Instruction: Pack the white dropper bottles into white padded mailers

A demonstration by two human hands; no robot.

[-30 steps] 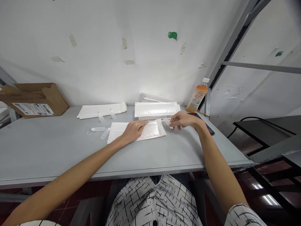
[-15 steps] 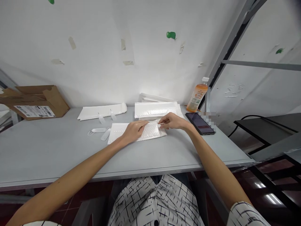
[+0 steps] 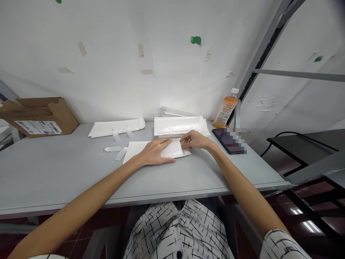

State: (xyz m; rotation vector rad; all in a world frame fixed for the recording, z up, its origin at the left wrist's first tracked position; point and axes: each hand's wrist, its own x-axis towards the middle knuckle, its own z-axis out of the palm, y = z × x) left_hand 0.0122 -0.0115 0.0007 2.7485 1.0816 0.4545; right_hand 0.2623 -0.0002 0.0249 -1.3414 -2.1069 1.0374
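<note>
A white bubble mailer (image 3: 174,149) lies flat on the grey table, its shorter bubbled flap or layer toward the right. My left hand (image 3: 154,151) rests spread across its middle, thumb apart from the fingers. At the mailer's right end, my right hand (image 3: 196,139) is closed in a pinch. A thin white loop shows by those fingers, but what they hold is mostly hidden. To the left lie a white tag (image 3: 112,149) with a loop and a second white tag (image 3: 121,153), partly beside the mailer's edge.
Behind the hands is a stack of white bubble mailers (image 3: 178,124). More white mailers (image 3: 115,128) lie back left, with two small translucent tags (image 3: 116,136) at their front edge. A cardboard box (image 3: 43,117) stands far left. An orange drink bottle (image 3: 225,109) and phone (image 3: 229,141) are right.
My left hand has spread out flatter over the mailer, its thumb now reaching along the near edge. The right hand has shifted slightly left at the mailer's right end, still pinching.
</note>
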